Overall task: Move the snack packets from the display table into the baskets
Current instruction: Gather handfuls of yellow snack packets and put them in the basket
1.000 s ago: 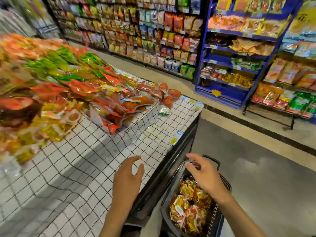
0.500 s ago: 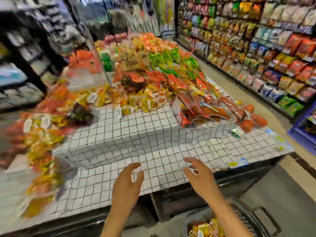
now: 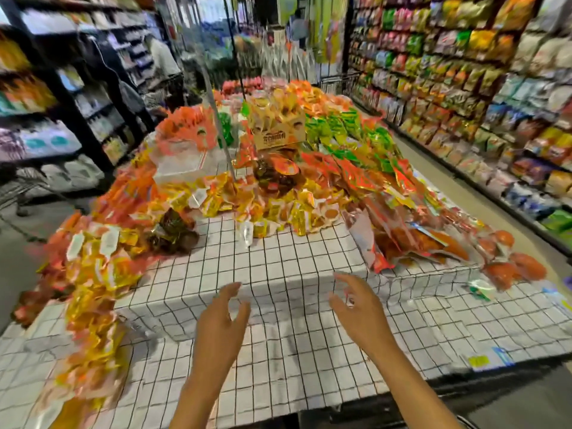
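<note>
Snack packets (image 3: 278, 209) lie heaped over the raised middle tier of the display table (image 3: 309, 267). Small yellow ones sit at the near foot of the pile, with long red and green ones on the right. More yellow and orange ones spill down the left slope onto the lower tier. A cardboard box (image 3: 278, 131) of packets stands on top, farther back.

The heap looks loose and glossy. Pulling from its foot could likely start a slide, and the packets on the left slope lie close enough to the table's edge to drop to the floor. The checked cloth (image 3: 278, 366) is wrinkled over the step, so fingers raking in a handful might catch it and drag neighbouring packets along. The baskets are not in view, so an overfull scoop would probably shed packets on the turn away from the table.

Both hands hold nothing. The left hand (image 3: 218, 329) hovers over the lower tier, its back to the camera and its fingers loosely spread, pointing toward the far side. The right hand (image 3: 360, 311), just to its right, has its fingers splayed and gently curved inward. Both are near the front of the step and well short of the nearest packets. Stocked shelves (image 3: 464, 72) line the aisle on the right.
</note>
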